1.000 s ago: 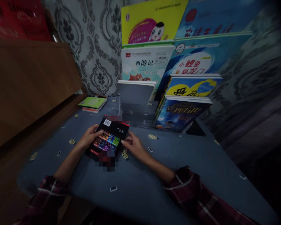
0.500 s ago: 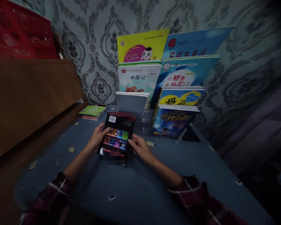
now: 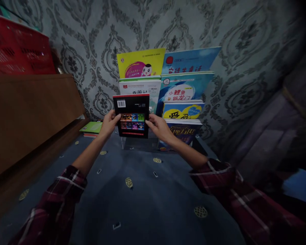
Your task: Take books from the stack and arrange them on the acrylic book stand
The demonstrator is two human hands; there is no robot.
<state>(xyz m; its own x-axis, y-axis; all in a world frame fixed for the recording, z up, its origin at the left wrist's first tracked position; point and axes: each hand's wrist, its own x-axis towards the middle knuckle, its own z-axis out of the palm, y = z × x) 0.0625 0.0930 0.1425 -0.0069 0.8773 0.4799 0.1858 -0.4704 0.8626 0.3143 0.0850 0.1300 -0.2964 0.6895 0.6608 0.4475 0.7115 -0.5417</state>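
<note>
Blue-clothed table (image 3: 153,204) bearing clear rack (image 3: 140,144) and upright picture books (image 3: 180,89). Black book (image 3: 132,108) facing out, near-upright, before rack's left side; contact unclear. Left hand (image 3: 108,124) and right hand (image 3: 161,128) pinching its opposite side edges, thumbs on cover. Step apparently in hand: positioning book at rack; next move likely calling for even, level grip. Since earlier frame, book rising, straightening, now overlapping white book (image 3: 140,87).

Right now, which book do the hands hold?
The black book, red along its top; the green-topped stack lies flat, other books stand racked.
</note>
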